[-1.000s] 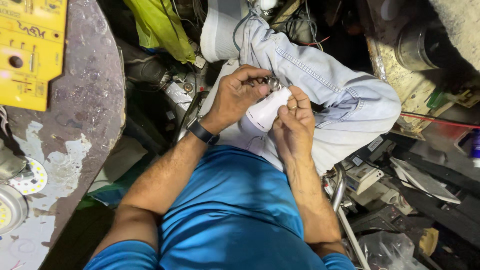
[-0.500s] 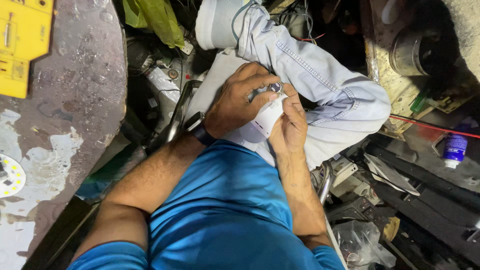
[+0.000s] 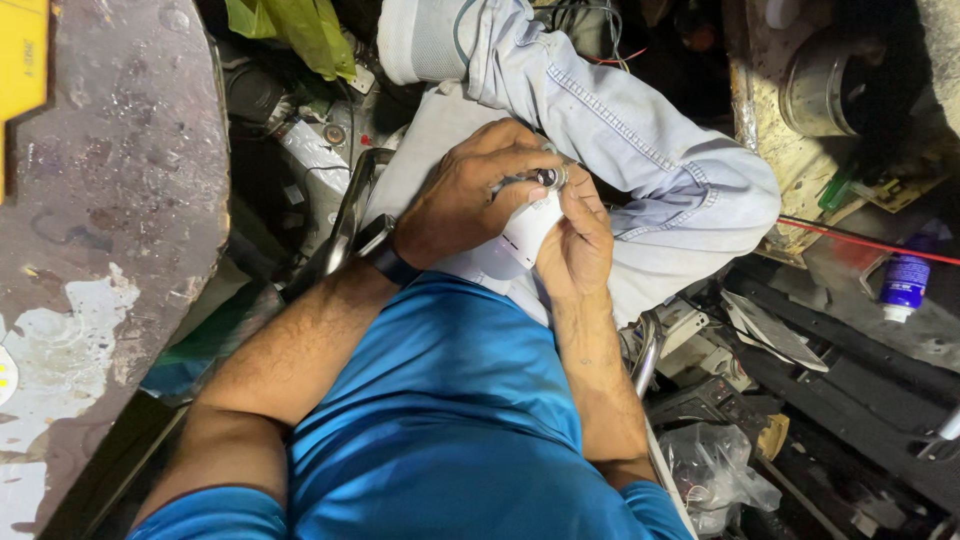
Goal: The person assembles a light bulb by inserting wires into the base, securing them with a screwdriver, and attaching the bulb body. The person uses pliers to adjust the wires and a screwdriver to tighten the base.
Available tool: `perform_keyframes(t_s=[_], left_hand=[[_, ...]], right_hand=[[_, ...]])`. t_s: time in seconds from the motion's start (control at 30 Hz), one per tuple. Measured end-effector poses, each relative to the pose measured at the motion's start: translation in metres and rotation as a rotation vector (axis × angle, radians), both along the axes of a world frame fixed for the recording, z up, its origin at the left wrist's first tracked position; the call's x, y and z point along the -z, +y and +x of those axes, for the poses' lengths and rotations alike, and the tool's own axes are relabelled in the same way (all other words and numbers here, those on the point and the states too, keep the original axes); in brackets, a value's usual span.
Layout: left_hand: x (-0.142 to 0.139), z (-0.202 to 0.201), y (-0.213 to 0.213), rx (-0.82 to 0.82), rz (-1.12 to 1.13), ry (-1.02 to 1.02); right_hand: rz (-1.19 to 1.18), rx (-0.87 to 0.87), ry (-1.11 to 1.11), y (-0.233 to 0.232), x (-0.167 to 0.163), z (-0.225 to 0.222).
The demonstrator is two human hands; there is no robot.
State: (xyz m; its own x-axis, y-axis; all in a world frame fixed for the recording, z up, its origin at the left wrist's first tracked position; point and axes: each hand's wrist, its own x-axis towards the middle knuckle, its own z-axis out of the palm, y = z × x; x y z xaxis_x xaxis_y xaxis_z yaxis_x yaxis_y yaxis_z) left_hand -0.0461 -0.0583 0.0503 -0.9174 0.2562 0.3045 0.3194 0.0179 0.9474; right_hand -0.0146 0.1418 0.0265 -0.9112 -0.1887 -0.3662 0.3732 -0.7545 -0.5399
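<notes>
While the white bulb-shaped housing (image 3: 528,228) sits over our lap, just above the light jeans (image 3: 640,140), we note both hands closed on it: the right hand (image 3: 578,245) wraps its body from below, and the left hand (image 3: 470,190) pinches together on the small metal fitting (image 3: 550,178) at its upper end. The grip at the fitting looks to be fingertips only, so we judge a slip likely if it is twisted hard; the piece is small and shiny. Anything dropped from here would probably roll off the knee into the clutter on the floor, among the crumpled plastic bag (image 3: 715,470), dark scrap parts and loose wires, and be hard to find. A red wire (image 3: 860,240) runs just beside the knee and could snag a sleeve or foot. The blue bottle (image 3: 905,285) stands well apart to the right. The worn, paint-flaked desk (image 3: 120,200) at left carries nothing the hands touch.
</notes>
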Motion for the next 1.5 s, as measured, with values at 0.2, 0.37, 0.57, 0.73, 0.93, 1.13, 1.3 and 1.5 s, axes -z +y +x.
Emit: perform_keyframes(t_s=[0.2, 0.37, 0.57, 0.73, 0.93, 1.13, 1.3, 1.5], left_hand=[[0.002, -0.002, -0.001, 0.012, 0.013, -0.002], [0.003, 0.0, 0.001, 0.003, -0.06, 0.045], [0.003, 0.003, 0.005, -0.016, -0.141, 0.076], [0.007, 0.006, 0.007, -0.017, 0.012, -0.123], [0.027, 0.017, 0.02, 0.071, 0.352, -0.427], [0.048, 0.024, 0.022, 0.095, 0.49, -0.61], [0.043, 0.019, 0.013, 0.105, 0.611, -0.744], [0.031, 0.011, 0.001, 0.053, 0.644, -0.996]], right_hand=[[-0.073, -0.058, 0.006, 0.004, 0.002, -0.001], [-0.119, -0.05, 0.007, 0.007, 0.005, -0.002], [-0.13, -0.017, -0.036, 0.006, 0.002, -0.001], [-0.104, -0.016, -0.031, 0.002, -0.002, 0.001], [0.031, 0.051, -0.063, 0.002, 0.004, 0.007], [0.173, -0.018, -0.007, -0.002, 0.002, 0.02], [0.567, -0.185, 0.318, -0.017, -0.01, 0.024], [0.866, -0.322, 0.165, -0.021, -0.038, 0.028]])
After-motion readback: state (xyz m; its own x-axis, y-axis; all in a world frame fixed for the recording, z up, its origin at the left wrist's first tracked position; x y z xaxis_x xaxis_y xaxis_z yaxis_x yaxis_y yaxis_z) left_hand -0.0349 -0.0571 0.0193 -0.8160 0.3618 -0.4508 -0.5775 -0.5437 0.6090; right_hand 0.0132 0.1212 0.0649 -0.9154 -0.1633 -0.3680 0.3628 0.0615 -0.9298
